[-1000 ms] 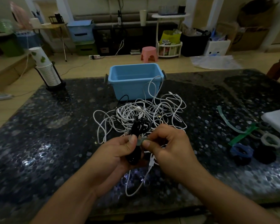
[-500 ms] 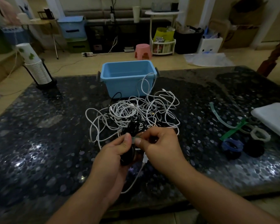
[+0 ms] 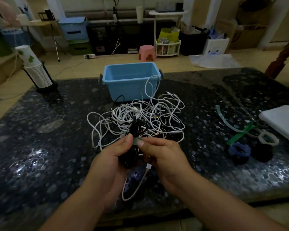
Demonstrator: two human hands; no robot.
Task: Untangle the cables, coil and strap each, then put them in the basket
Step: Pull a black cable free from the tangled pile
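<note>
Over pebbled glossy tabletop (image 3: 40, 147), both hands' grip pinches a strapped black cable coil (image 3: 132, 157).

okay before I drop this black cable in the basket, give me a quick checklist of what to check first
1. Black cable bundle coiled and held in the left hand: ok.
2. Pale strap round the bundle, pinched by the right hand: fastened or not, cannot tell.
3. Bundle free of the white cable tangle: cannot tell; they overlap in view.
4. White cable end hanging under the hands: not ok, could drag along.
5. Blue basket upright with an open top: ok.
</note>
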